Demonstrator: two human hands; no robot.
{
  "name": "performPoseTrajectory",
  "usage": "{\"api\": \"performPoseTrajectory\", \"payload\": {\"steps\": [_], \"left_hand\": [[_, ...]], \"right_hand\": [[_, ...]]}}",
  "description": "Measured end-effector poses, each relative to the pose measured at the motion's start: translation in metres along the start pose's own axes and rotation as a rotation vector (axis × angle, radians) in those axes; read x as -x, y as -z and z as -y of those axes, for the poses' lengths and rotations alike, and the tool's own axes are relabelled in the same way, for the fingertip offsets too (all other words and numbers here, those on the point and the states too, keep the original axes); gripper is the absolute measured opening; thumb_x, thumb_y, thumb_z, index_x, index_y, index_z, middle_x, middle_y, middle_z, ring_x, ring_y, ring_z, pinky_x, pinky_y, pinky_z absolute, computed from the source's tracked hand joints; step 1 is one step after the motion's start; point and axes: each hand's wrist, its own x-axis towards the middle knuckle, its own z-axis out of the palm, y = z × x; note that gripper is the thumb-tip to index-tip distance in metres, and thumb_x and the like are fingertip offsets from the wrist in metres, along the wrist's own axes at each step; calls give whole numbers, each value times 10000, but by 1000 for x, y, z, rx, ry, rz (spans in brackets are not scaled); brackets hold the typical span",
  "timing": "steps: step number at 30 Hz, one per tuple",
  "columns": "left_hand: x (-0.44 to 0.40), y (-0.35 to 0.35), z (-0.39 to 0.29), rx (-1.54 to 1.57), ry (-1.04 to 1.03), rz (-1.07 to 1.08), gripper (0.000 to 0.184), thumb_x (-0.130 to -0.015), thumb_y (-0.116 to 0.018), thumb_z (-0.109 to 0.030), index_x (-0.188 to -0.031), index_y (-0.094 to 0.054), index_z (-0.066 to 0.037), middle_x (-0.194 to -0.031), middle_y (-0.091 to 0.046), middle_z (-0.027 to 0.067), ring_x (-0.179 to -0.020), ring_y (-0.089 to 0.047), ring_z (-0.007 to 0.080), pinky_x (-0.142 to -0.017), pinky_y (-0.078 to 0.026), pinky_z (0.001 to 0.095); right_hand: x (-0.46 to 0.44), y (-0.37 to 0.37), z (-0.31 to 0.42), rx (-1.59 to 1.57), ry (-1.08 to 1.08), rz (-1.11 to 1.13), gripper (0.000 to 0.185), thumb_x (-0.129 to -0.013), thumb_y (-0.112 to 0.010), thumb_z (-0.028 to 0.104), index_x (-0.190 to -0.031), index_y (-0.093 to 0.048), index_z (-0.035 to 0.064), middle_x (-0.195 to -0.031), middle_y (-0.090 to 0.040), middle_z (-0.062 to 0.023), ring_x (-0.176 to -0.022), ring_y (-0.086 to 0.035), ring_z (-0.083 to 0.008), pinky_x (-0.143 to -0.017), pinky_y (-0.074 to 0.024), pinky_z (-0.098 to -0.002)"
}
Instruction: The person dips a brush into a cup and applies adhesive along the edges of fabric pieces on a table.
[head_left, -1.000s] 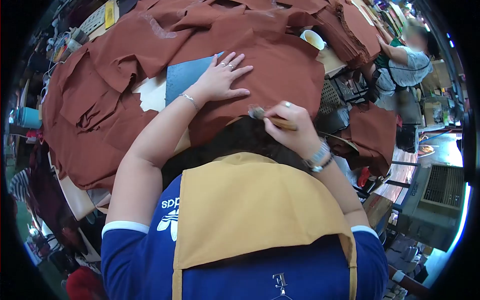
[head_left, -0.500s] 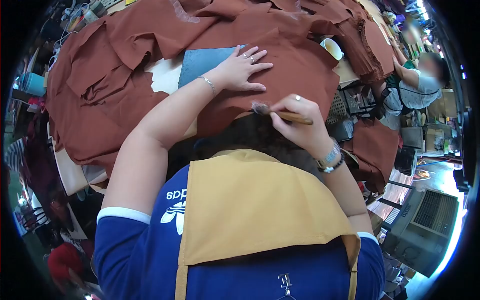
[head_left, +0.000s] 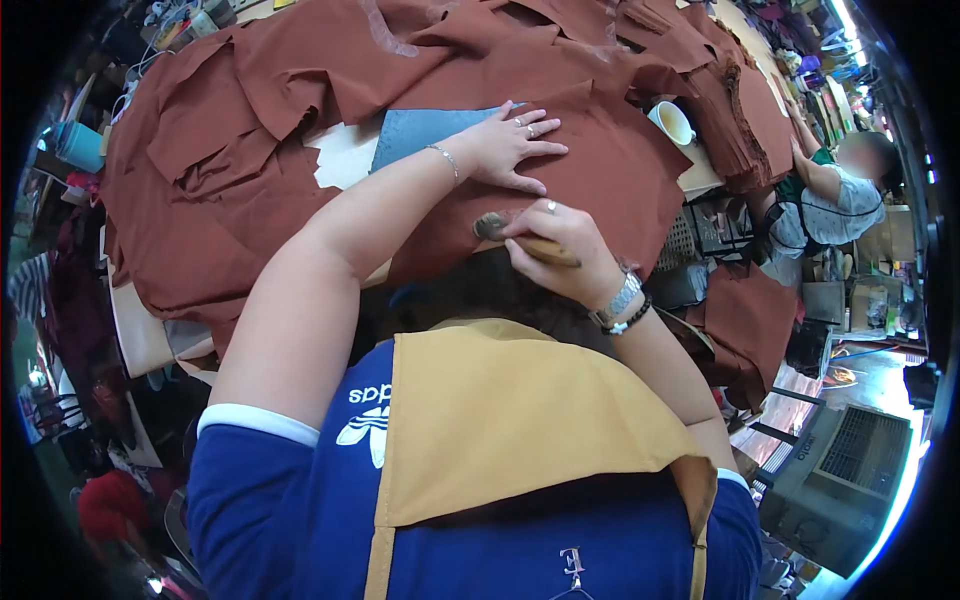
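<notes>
The person's right hand (head_left: 572, 258) grasps a brush (head_left: 545, 250), bristles near the closest edge of the brown cloth (head_left: 620, 165). The left hand (head_left: 508, 152), empty, splays across the cloth beside a blue sheet (head_left: 425, 138); a cup (head_left: 672, 123) sits well apart from the brush.

Brush (head_left: 491, 226) at near edge of fabric (head_left: 615, 155) | cup (head_left: 670, 123) right, seemingly on table (head_left: 702, 178)

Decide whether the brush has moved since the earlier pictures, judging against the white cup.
Yes: the brush has moved leftward in the view, farther from the white cup.
</notes>
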Motion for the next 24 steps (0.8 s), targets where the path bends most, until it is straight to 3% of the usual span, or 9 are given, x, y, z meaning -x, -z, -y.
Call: {"api": "performPoseTrajectory", "payload": {"steps": [3,8,12,13,16,19,22,23,24], "left_hand": [[-2,1,0,-6,-13,10,793,-859,-601,-672,-1510,-456,-242,-1620,-305,165,-1504,-245,383,-1187,-170,641],[0,3,-3,-25,-14,-120,865,-801,-668,-671,-1480,-482,-167,-1577,-364,178,-1476,-286,396,-1186,-193,625],[10,8,-22,-54,617,-319,1014,-705,-734,-708,-1468,-480,-90,-1452,-470,158,-1356,-415,369,-1106,-321,554],[12,14,-27,-139,634,-293,896,-737,-734,-674,-1382,-550,-80,-1338,-552,156,-1258,-501,331,-1040,-371,521],[11,26,-31,-31,694,-105,702,-812,-713,-591,-1262,-604,-64,-1214,-617,155,-1152,-571,310,-993,-412,476],[14,25,-27,25,613,-101,443,-928,-665,-450,-1092,-624,-40,-1108,-641,143,-1037,-617,255,-977,-439,411],[-1,46,-18,826,573,-130,394,-984,-625,-352,-1167,-612,-4,-1129,-648,141,-1049,-607,203,-974,-453,357],[-14,41,-8,1003,448,-212,432,-1008,-597,-310,-1266,-581,36,-1205,-650,110,-1122,-569,166,-1014,-435,318],[-27,88,-31,1216,411,-116,424,-1043,-544,-201,-1414,-511,1,-1288,-629,60,-1197,-541,118,-1053,-436,305]], "right_hand": [[14,17,4,77,-59,146,129,-770,-753,71,-883,-696,48,-844,-674,-137,-785,-680,-335,-727,-561,-374],[2,19,15,22,62,-56,141,-768,-758,34,-898,-706,49,-859,-696,-106,-790,-691,-270,-742,-566,-354],[8,14,-2,-99,88,12,111,-791,-750,50,-882,-690,37,-821,-677,-115,-770,-681,-281,-728,-549,-357],[18,22,-7,-106,-35,100,113,-810,-747,63,-909,-702,31,-838,-694,-106,-772,-688,-236,-720,-541,-322],[49,52,-2,-143,-207,-86,141,-825,-747,77,-951,-720,20,-866,-717,-95,-784,-688,-180,-721,-536,-291],[87,84,-5,-163,-333,-414,123,-827,-747,78,-929,-743,10,-872,-727,-78,-807,-681,-144,-738,-537,-279],[127,111,3,-196,-478,-640,95,-861,-718,54,-934,-732,-5,-895,-715,-43,-820,-657,-101,-737,-526,-258],[142,117,-2,-224,-512,-700,94,-872,-707,47,-944,-726,-10,-902,-710,-35,-825,-652,-94,-741,-527,-254],[155,121,-5,-253,-546,-761,92,-884,-696,41,-954,-721,-14,-910,-705,-27,-829,-646,-87,-745,-528,-250]]}}
